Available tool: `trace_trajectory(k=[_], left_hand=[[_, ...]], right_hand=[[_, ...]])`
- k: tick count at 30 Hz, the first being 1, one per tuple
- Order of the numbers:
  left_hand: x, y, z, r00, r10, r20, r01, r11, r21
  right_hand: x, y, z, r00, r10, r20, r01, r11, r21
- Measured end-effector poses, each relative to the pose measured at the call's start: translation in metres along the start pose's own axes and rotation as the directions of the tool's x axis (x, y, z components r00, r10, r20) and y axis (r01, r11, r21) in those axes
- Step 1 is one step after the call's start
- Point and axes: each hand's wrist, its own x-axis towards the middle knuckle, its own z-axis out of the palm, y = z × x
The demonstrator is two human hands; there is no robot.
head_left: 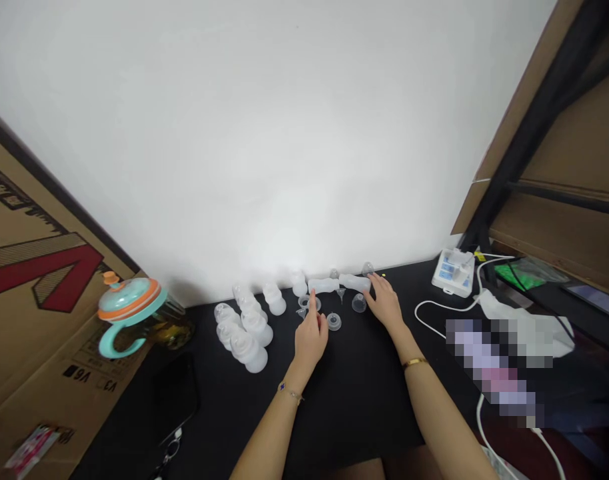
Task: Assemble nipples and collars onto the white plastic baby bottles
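My left hand (311,337) points its index finger forward over a clear ring (303,303), near a small white bottle body (324,285) lying on its side. Its thumb stands apart, and I see nothing held. My right hand (386,303) has thumb and fingers on either side of the end of a second white bottle body (353,283), also lying down. Around the hands are a clear dome cap (359,303), another clear cap (368,269), a small clear funnel-shaped piece (340,293) and a round clear lid part (334,322).
Several white baby bottles (249,333) with clear caps stand left of my hands. Farther left are a teal-lidded jug (132,307) and a black phone (177,393). At right lie a white compartment case (453,272) and a white cable (437,303). A white wall (304,147) borders the black table.
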Motion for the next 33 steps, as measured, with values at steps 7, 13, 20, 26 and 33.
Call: trace_trajectory(k=[7, 13, 20, 26, 33], left_hand=[[0.000, -0.001, 0.001, 1.000, -0.011, -0.026, 0.010, 0.999, -0.033], [0.000, -0.001, 0.002, 0.999, -0.040, -0.015, 0.039, 0.998, -0.054], [0.001, -0.001, 0.003, 0.999, -0.044, -0.019, 0.043, 0.997, -0.061], [0.000, -0.002, 0.003, 0.999, -0.044, -0.019, 0.042, 0.994, -0.100], [0.004, 0.000, 0.001, 0.993, -0.116, -0.018, 0.097, 0.903, -0.419]], right_hand=[[0.002, 0.003, -0.002, 0.991, 0.130, 0.003, -0.129, 0.981, 0.144], [0.001, 0.003, -0.004, 0.981, 0.190, 0.039, -0.194, 0.958, 0.213], [0.006, -0.004, -0.011, 0.843, 0.537, -0.016, -0.419, 0.676, 0.606], [0.010, -0.017, -0.028, 0.726, 0.663, 0.183, -0.312, 0.080, 0.947], [0.004, -0.056, -0.034, 0.754, 0.383, 0.533, -0.417, -0.349, 0.839]])
